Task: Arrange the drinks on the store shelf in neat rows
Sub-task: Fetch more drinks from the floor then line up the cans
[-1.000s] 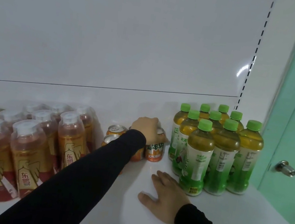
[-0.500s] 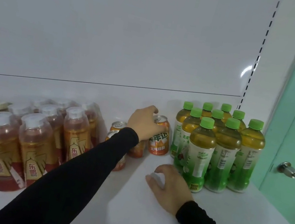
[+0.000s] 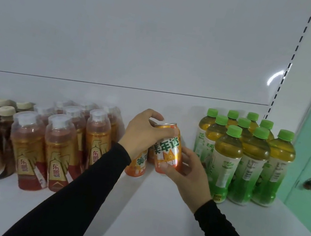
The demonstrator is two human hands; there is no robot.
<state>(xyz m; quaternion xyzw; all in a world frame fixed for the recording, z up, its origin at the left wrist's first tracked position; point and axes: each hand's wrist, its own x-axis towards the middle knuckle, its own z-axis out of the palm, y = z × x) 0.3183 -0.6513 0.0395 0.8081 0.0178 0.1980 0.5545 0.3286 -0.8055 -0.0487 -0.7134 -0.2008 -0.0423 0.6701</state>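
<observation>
Both hands are gripping one orange soda can (image 3: 168,149), tilted above the shelf (image 3: 153,221): left hand (image 3: 143,132) fingers curling over its top, right hand (image 3: 188,175) cupping its base, beside green-capped tea bottles (image 3: 225,163).

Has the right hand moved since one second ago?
Yes. The right hand left the shelf and rose to the orange can, beside the green-capped bottles.

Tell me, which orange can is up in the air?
The orange can held by both hands: the left hand grips its top, the right hand its bottom, and it is tilted. The other orange can stands on the shelf.
</observation>
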